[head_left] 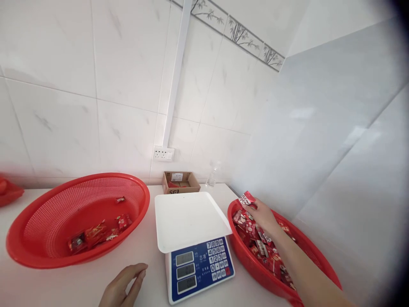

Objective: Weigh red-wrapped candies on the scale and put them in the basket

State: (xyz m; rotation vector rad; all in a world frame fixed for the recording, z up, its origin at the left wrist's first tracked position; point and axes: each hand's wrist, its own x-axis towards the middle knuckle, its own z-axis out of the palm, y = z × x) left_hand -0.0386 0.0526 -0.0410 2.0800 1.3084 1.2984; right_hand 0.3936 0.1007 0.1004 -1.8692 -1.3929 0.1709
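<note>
Head view: right hand [263, 216] pinching a red-and-white packet [246, 198] above the right basket [252, 269] — looks light, probably slick film, squashable; best held mid-body, gently, contents might crush. Left hand [124, 286] empty, thumb and fingertips narrowly apart — near the scale [191, 219].

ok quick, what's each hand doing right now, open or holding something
Left hand: loosely half-open beside the scale, nothing visible in its grip.
Right hand: closed on a red-and-white packet over the right-hand basket.
</note>
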